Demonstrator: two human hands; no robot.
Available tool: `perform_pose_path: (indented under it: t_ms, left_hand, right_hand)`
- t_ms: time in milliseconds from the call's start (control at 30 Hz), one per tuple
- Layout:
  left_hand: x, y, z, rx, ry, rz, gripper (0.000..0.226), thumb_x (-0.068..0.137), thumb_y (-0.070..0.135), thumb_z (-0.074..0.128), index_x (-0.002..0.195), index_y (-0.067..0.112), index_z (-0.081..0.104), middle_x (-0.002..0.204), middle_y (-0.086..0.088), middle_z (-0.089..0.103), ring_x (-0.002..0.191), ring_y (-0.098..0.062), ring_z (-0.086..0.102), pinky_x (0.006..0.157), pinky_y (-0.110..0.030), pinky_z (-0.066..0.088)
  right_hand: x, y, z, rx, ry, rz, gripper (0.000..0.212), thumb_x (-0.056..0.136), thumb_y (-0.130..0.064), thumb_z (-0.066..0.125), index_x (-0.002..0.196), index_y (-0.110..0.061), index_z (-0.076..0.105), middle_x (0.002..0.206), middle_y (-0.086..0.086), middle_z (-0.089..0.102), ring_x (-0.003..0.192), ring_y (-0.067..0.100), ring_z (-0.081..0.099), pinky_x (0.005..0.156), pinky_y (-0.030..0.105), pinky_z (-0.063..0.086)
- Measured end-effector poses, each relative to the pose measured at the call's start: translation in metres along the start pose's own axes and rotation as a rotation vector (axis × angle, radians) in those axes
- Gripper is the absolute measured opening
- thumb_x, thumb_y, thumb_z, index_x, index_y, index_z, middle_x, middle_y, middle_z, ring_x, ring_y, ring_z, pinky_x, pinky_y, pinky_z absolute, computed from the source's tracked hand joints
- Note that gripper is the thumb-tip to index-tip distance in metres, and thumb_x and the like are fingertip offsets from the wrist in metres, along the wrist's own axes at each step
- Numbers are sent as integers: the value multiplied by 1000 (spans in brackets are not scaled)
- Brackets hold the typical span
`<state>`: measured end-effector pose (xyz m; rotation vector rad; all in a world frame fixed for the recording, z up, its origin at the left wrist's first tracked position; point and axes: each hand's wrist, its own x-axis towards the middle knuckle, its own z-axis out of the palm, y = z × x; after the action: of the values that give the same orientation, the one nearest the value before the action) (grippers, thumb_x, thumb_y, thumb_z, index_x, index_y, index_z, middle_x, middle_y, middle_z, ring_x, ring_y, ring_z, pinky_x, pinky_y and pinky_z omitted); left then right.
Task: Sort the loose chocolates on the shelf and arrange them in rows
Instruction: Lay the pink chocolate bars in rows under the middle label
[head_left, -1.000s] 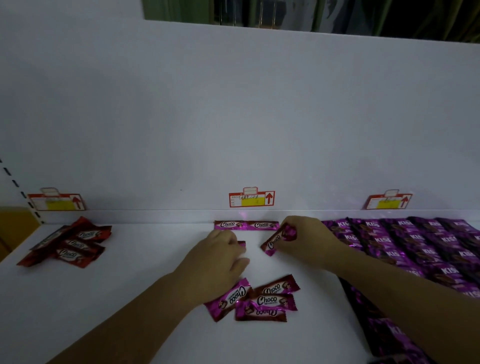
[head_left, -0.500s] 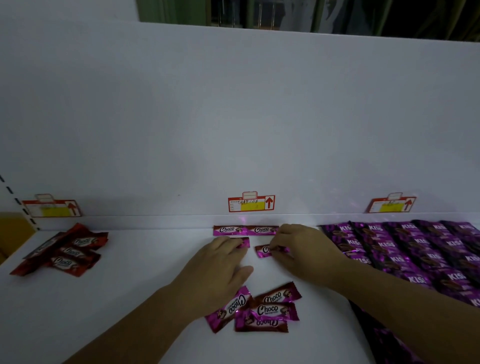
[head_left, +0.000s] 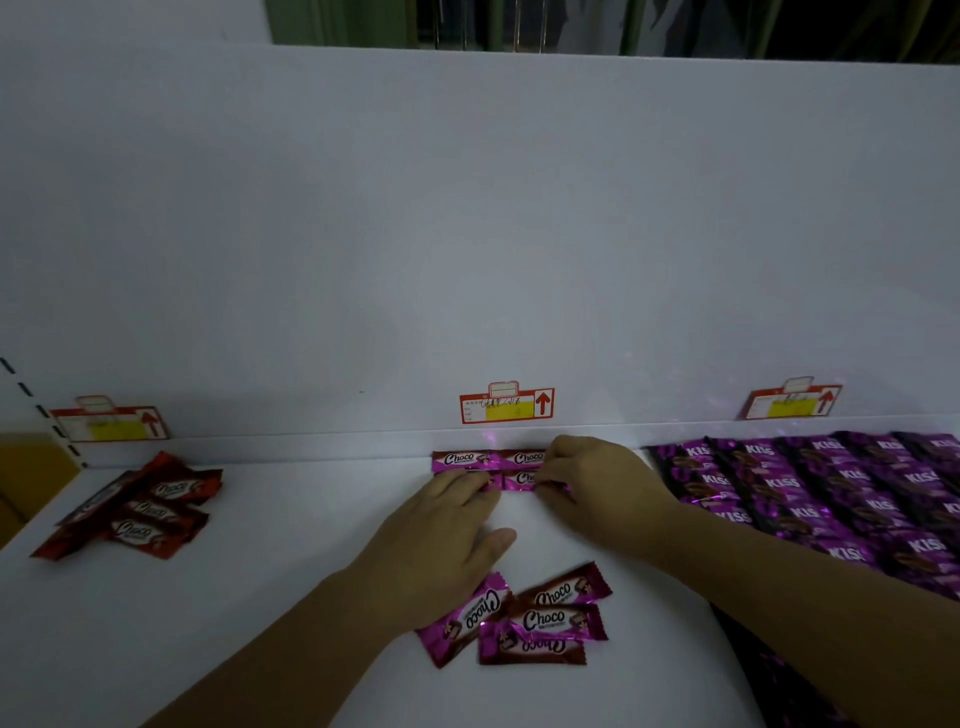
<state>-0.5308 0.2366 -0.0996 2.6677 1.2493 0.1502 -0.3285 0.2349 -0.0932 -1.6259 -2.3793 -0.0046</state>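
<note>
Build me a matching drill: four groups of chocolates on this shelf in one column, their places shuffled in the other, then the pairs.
1 red Choco heap
2 Kiss bars
3 loose pink Choco heap
4 pink Choco bar pinched by right hand

A under the middle price tag
B front centre
C far left
D right side, in rows

Pairs: 1-C, 2-D, 3-B, 4-A

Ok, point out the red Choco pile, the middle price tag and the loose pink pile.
red Choco pile (head_left: 150, 512): head view, on a middle wrapper.
middle price tag (head_left: 509, 410): head view, on its yellow patch.
loose pink pile (head_left: 543, 619): head view, on the top wrapper's lettering.
</note>
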Motion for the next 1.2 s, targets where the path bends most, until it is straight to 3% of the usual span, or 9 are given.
perform_pose_path:
  t_ms: [133,467,633,700,767,867,967,1100,1200]
  left_hand:
    - [0,-1,0,26,-2,6,56,97,49,23,147,23,19,155,7,16,141,-10,8,114,-24,5]
    - [0,-3,2,37,17,-5,63,93,57,16,147,24,22,154,7,20,141,-10,11,114,-25,6]
    - [1,-3,-2,89,64,-7,72,83,61,1,143,31,28,152,8,24,141,-11,13,116,-42,-2]
    - [0,-2,-8,45,114,19,67,84,57,8,139,32,37,146,9,35,138,-12,23,116,-42,5]
    - [-1,0,-17,-71,190,48,56,87,52,23,128,30,52,132,8,51,126,-13,42,113,-39,23]
    - [-4,3,-37,-257,210,-30,27,93,32,51,115,26,63,113,8,63,101,-9,56,92,-27,43]
    - [-10,1,-51,-332,72,-103,23,89,29,59,110,24,65,102,8,64,87,-5,58,82,-21,46]
    - [-21,12,-45,-259,-35,-83,30,84,35,65,112,26,63,85,17,57,75,1,53,66,-13,39]
    - [-27,32,-31,-178,-61,-19,37,81,44,65,113,26,62,89,15,52,79,-2,51,66,-12,36]
  right_hand:
    - [-1,0,0,-2,2,0,27,95,-22,48,111,-16,69,110,3,64,99,20,59,83,27,45]
    - [3,0,0,-19,-1,-51,24,89,-20,52,103,-17,72,101,4,66,91,22,61,76,34,52]
    - [7,-1,-7,-41,-34,-72,23,89,-20,53,102,-15,71,101,5,65,92,23,60,76,34,52]
    - [6,-2,-13,-34,-27,-59,23,88,-19,56,104,-15,71,103,5,64,93,22,59,76,31,48]
    - [1,-6,-20,34,-44,-57,21,87,-20,59,105,-17,70,104,2,65,93,18,59,79,27,45]
    - [-10,-11,-32,154,-238,-47,24,88,-29,61,110,-21,67,105,-7,65,89,6,59,76,14,43]
    - [-24,-9,-36,195,-390,-58,32,86,-38,63,116,-25,64,110,-11,61,94,2,57,80,12,43]
    - [-37,-4,-35,186,-414,-69,29,83,-34,68,111,-25,66,111,-11,57,98,2,53,77,5,38]
    - [-41,-7,-34,211,-393,-26,18,81,-31,70,98,-26,69,105,-10,56,95,4,53,85,17,43]
